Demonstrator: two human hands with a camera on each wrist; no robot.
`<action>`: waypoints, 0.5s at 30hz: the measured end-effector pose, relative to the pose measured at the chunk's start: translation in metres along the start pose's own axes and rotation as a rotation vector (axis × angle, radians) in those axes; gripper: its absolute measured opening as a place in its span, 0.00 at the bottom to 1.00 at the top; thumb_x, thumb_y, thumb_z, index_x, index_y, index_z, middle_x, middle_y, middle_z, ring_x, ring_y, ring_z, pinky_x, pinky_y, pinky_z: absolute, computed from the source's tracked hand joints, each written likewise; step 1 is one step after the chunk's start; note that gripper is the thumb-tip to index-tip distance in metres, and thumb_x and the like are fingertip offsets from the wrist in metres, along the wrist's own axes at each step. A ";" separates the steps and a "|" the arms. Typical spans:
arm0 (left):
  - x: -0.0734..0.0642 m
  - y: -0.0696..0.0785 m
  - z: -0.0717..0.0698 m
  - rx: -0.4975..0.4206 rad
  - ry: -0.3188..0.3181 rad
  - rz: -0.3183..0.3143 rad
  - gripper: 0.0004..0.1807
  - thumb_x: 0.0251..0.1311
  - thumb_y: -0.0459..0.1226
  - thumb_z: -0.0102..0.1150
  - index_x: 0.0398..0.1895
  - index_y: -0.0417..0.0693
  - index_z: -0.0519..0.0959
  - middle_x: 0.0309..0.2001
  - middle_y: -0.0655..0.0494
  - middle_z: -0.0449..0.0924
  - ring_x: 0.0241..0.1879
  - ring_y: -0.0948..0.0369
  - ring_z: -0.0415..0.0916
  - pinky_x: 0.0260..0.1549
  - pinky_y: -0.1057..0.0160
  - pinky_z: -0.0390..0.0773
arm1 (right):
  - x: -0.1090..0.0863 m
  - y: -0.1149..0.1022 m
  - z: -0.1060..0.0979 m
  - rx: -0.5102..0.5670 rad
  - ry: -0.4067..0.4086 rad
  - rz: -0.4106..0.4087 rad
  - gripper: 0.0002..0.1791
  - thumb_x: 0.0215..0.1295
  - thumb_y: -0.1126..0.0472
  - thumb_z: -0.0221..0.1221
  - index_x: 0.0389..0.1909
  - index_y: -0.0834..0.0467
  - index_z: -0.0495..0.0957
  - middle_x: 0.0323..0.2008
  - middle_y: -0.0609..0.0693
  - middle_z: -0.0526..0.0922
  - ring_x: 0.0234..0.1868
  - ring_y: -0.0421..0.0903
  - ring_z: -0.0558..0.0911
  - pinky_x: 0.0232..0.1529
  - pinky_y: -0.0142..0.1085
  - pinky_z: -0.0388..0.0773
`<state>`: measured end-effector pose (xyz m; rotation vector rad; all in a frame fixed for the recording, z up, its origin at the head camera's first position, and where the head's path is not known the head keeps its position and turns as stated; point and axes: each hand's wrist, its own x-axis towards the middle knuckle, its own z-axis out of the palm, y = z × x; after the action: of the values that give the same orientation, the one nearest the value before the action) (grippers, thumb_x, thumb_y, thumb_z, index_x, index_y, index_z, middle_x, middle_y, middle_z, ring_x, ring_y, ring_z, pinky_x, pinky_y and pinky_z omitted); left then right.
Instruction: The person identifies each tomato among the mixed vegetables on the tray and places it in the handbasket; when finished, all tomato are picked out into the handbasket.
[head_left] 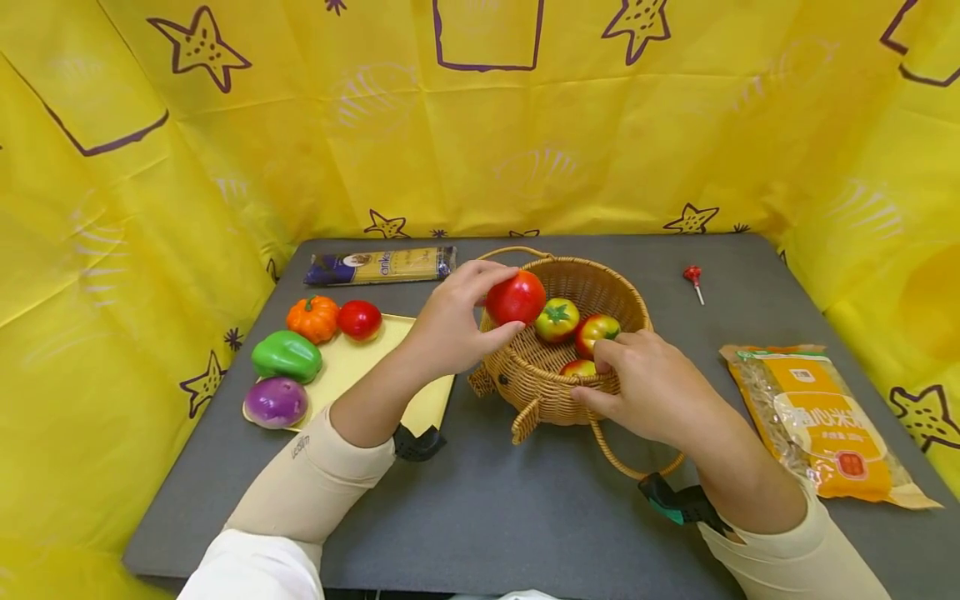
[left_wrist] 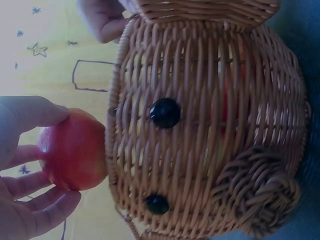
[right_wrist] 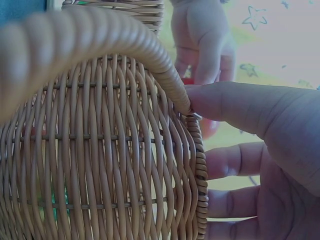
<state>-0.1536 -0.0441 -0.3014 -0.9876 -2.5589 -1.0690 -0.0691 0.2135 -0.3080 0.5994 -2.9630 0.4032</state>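
My left hand (head_left: pixel 453 321) grips a red apple (head_left: pixel 516 298) between thumb and fingers, at the left rim of a wicker basket (head_left: pixel 540 392). In the left wrist view, the apple (left_wrist: pixel 75 150) is beside the basket's rim. The basket has black button eyes (left_wrist: pixel 165 113) and a woven snout. Inside it lie a yellow-green fruit (head_left: pixel 557 320) with a green star-shaped top and red-yellow fruits (head_left: pixel 596 333). My right hand (head_left: pixel 656 387) holds the basket's near right rim, thumb outside by the base of the handle (right_wrist: pixel 100 30) and fingers over the edge.
Left of the basket, a yellow tray (head_left: pixel 341 375) bears an orange pumpkin (head_left: pixel 312 319), red tomato (head_left: pixel 359 320), green pepper (head_left: pixel 287 357) and purple vegetable (head_left: pixel 276 402). Behind lies a long packet (head_left: pixel 382 265). At right are a red lollipop (head_left: pixel 693 274) and a food bag (head_left: pixel 828 425).
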 end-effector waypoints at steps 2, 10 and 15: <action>0.001 0.000 0.005 0.019 -0.020 0.006 0.33 0.57 0.42 0.74 0.67 0.47 0.77 0.62 0.50 0.75 0.57 0.53 0.77 0.55 0.53 0.82 | 0.000 0.000 0.000 0.001 0.001 0.000 0.20 0.56 0.42 0.72 0.28 0.51 0.76 0.26 0.45 0.76 0.33 0.50 0.75 0.32 0.44 0.72; 0.004 0.002 0.020 0.124 -0.141 0.005 0.33 0.57 0.43 0.73 0.68 0.49 0.76 0.65 0.51 0.73 0.65 0.52 0.71 0.69 0.46 0.70 | 0.000 0.000 0.001 0.002 0.000 0.000 0.20 0.56 0.42 0.72 0.28 0.51 0.76 0.26 0.45 0.76 0.32 0.49 0.75 0.31 0.43 0.72; 0.002 0.002 0.021 0.150 -0.160 0.025 0.35 0.58 0.43 0.72 0.70 0.49 0.74 0.68 0.50 0.71 0.70 0.52 0.66 0.77 0.43 0.54 | 0.000 0.000 0.001 -0.001 0.001 -0.002 0.20 0.57 0.41 0.72 0.27 0.51 0.76 0.27 0.45 0.77 0.33 0.50 0.75 0.32 0.45 0.72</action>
<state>-0.1528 -0.0274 -0.3147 -1.1028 -2.6980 -0.8069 -0.0697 0.2134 -0.3085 0.6012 -2.9610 0.4015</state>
